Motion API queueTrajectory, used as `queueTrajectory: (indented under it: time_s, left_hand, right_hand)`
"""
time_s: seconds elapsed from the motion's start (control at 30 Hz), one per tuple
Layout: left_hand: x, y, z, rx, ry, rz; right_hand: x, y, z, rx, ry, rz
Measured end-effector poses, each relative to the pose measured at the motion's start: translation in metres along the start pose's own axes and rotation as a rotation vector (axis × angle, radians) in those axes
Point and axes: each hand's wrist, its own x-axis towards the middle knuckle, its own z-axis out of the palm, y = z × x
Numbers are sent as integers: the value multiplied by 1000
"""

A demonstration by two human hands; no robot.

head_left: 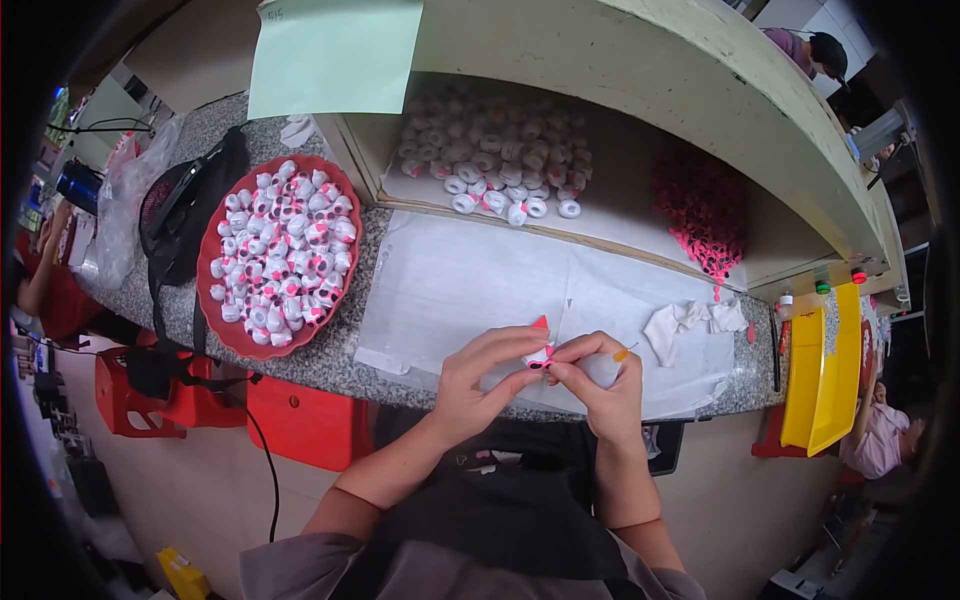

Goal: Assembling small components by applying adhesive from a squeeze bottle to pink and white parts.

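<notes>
A speckled, polished stone worktop (330, 365) is seen, overlaid by matt white paper (470, 290); at nine o'clock a glossy red plastic tray (215, 330) is set.

Pale green rectangular paper sheet (335, 55) taped to the shelf front at upper left, hanging over the surface (330, 365); clear crumpled plastic bag (125, 200) at the far left end of the surface; small yellow package (185, 575) on the floor, lower left.
</notes>
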Motion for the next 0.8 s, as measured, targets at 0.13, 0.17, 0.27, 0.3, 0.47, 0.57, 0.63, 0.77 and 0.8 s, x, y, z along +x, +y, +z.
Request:
queueTrajectory:
  time_s: [0.13, 0.17, 0.27, 0.3, 0.47, 0.57, 0.63, 0.77, 0.8]
  left_hand:
    - [-1, -3, 0, -102, 10, 18]
    - [-3, -2, 2, -232, 37, -38]
    - [-4, 2, 4, -429, 67, -161]
    - [-4, 3, 4, -497, 71, -228]
    - [-7, 2, 1, -513, -14, -254]
    - [-5, 1, 2, -537, -62, -215]
    - [-6, 0, 3, -541, -72, -205]
    - [-7, -6, 3, -468, -30, -170]
    - [-6, -7, 3, -454, -35, -159]
  right_hand:
    - [-5, 8, 5, -92, 68, -88]
    - [-5, 10, 6, -142, 109, -141]
    - [-4, 0, 7, -53, 13, -137]
    - [-3, 0, 7, -53, 14, -136]
    - [-2, 7, 8, -63, -18, -161]
    - [-5, 11, 3, 18, 10, -113]
    - [-6, 11, 1, 11, -9, -108]
    - [-5, 8, 2, 76, -19, -53]
    - [-5, 8, 2, 75, -19, -55]
